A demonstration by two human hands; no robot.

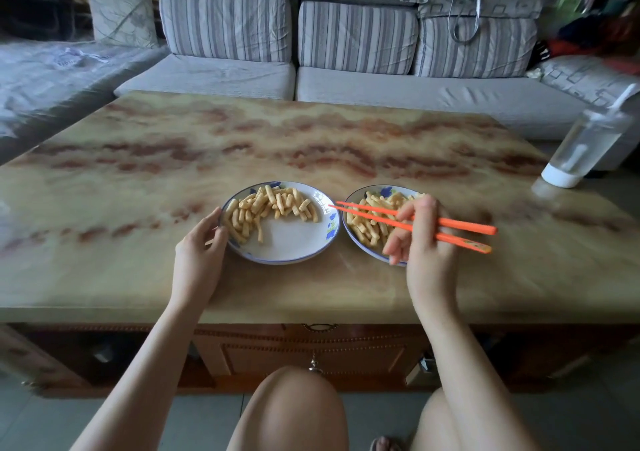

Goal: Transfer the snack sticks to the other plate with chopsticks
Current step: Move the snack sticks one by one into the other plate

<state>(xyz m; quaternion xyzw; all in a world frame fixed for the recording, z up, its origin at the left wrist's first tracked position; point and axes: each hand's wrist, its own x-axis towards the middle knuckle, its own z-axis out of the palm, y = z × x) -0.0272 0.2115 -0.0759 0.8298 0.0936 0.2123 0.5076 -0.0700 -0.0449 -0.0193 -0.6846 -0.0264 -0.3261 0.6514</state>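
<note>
Two white plates with blue rims stand side by side on the marble-patterned table. The left plate (294, 246) carries yellow snack sticks (266, 208) along its far and left side. More snack sticks (367, 225) cover the right plate (349, 236). My right hand (424, 243) grips a pair of orange chopsticks (457, 231) above the right plate; their tips point left, reaching the gap between the plates, and nothing is held between them. My left hand (201, 246) touches the left plate's left rim with loosely curled fingers.
A clear bottle (585, 146) with a white base stands at the table's right edge. A striped grey sofa (346, 80) runs behind the table (207, 146). My knees show below the table's near edge, in front of a wooden drawer front.
</note>
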